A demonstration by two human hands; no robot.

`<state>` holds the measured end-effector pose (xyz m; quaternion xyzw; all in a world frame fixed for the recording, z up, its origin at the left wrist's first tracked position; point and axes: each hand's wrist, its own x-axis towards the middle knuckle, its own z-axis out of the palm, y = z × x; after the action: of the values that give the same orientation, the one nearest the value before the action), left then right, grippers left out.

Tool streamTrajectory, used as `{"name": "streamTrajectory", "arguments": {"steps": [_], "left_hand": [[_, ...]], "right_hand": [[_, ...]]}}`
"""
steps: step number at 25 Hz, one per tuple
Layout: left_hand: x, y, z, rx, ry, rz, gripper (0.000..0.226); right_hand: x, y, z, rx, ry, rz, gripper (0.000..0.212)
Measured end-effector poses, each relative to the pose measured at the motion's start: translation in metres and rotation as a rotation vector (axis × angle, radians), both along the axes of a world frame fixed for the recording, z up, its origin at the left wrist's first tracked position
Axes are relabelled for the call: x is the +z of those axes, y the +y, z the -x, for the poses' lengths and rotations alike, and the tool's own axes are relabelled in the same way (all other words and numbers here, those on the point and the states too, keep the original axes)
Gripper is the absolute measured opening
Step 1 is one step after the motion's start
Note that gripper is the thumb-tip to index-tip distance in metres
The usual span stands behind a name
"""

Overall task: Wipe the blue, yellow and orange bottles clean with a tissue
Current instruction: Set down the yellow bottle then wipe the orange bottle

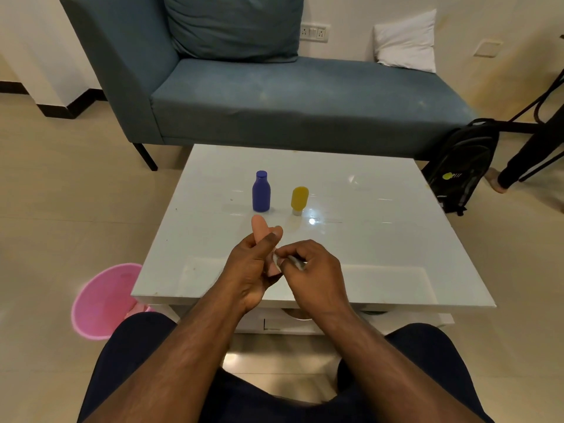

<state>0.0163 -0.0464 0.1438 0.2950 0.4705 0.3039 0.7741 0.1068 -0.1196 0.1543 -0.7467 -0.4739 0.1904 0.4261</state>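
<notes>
Head view, the only one: the left hand [254,264] is curled around the orange bottle [261,228], held above the near half of the white bench [381,209], its rounded end poking out past the fingers [276,236]. The right hand [314,264] pinches a small crumpled tissue [282,260] against the bottle's lower part, just beside the left thumb. The blue bottle [261,192] stands upright mid-bench; the yellow bottle [299,199] stands cap-down just to its right, the two near but apart. A pink bin [103,300] sits on the floor off the bench's left corner. Risks, as judged: the bottle looks smooth and could twist or slip out under rubbing pressure; a dropped bottle could topple the two standing ones, the inverted yellow one most easily. The thin tissue may tear or shed. Hard to make out: most of the orange bottle and tissue sit behind the hands, so cap position and any remaining dirt cannot be told.
</notes>
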Motion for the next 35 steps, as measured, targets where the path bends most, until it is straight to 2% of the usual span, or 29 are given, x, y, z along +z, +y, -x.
{"name": "streamTrajectory", "arguments": {"steps": [1, 3, 6, 8, 11, 15, 19, 22, 27, 30, 33, 35], "left_hand": [[0.003, 0.0, -0.002, -0.001, -0.001, 0.001, 0.033], [0.005, 0.0, -0.004, 0.013, 0.032, 0.011, 0.044], [0.009, 0.0, -0.004, -0.039, 0.073, 0.078, 0.073], [0.008, 0.001, 0.001, -0.061, -0.01, 0.16, 0.086], [0.005, 0.002, 0.007, -0.009, -0.181, 0.22, 0.077], [0.004, 0.0, 0.006, -0.004, -0.114, 0.212, 0.074], [-0.003, -0.003, 0.006, -0.048, -0.174, 0.217, 0.069], [-0.01, -0.012, 0.005, -0.157, -0.109, 0.142, 0.063], [-0.02, -0.014, 0.006, -0.246, 0.069, 0.059, 0.078], [-0.025, -0.014, 0.006, -0.278, 0.193, -0.053, 0.064], [-0.025, -0.012, 0.007, -0.264, 0.246, -0.112, 0.053], [-0.022, -0.016, 0.005, -0.325, 0.279, -0.165, 0.044]], "right_hand": [[0.001, -0.001, 0.003, 0.028, -0.012, -0.003, 0.014], [0.0, -0.005, 0.012, 0.088, -0.132, -0.023, 0.014], [-0.007, -0.014, 0.019, 0.185, -0.332, -0.063, 0.017], [-0.009, -0.014, 0.015, 0.19, -0.342, -0.072, 0.017], [-0.006, -0.01, 0.012, 0.057, -0.178, -0.033, 0.014], [-0.014, -0.018, 0.02, 0.218, -0.385, -0.066, 0.013], [-0.01, -0.008, 0.007, 0.083, -0.227, -0.091, 0.013], [0.003, 0.005, 0.001, 0.036, -0.197, -0.101, 0.012], [0.02, 0.022, -0.021, 0.01, -0.038, 0.031, 0.017], [0.02, 0.019, -0.026, 0.032, 0.017, 0.079, 0.019], [0.014, 0.007, -0.023, 0.015, -0.082, 0.082, 0.019], [0.015, 0.008, -0.021, -0.004, -0.114, 0.063, 0.019]]}}
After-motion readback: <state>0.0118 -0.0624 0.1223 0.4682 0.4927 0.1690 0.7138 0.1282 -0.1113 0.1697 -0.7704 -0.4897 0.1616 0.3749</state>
